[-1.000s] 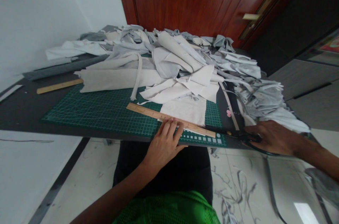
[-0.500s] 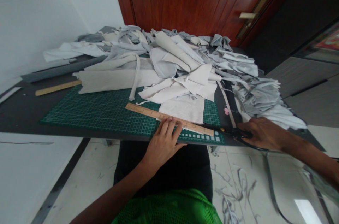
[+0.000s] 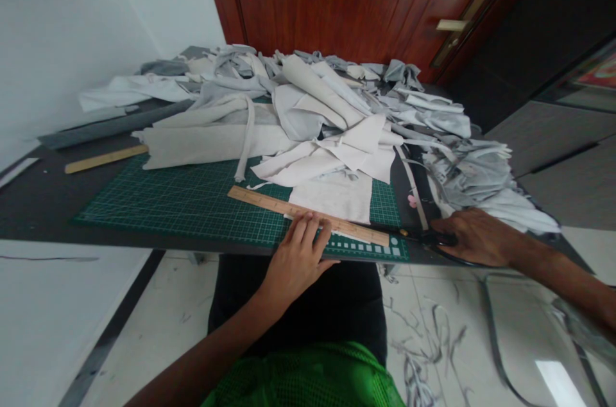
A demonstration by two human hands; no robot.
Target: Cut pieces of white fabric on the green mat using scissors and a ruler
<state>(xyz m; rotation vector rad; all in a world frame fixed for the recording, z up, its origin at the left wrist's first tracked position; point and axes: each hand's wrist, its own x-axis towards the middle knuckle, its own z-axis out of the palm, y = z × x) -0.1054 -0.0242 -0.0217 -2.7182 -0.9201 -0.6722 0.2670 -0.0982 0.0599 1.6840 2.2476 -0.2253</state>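
My left hand (image 3: 299, 250) lies with stretched fingers on the near edge of a wooden ruler (image 3: 262, 200), thumb apart by the table edge. Beneath the ruler is a pale piece of cloth (image 3: 339, 198), with a thin white strip of it showing on the near side. Black-handled scissors (image 3: 436, 239) are gripped in my right hand (image 3: 474, 238) at the table's right front. Their blades point left, along the ruler's right end; part of the blades is hidden there. Under both cloth and ruler lies a green cutting mat (image 3: 192, 201).
Pale cloth pieces (image 3: 216, 144) are heaped across the back of the dark table (image 3: 43, 208). More grey scraps (image 3: 476, 169) pile up at the right. A second wooden ruler (image 3: 106, 158) lies left. Fabric strips litter the floor (image 3: 423, 343). A door (image 3: 327, 2) stands behind.
Very little differs. My right hand and the scissors have shifted very slightly, while my left hand, the ruler and the cloth stay in place.
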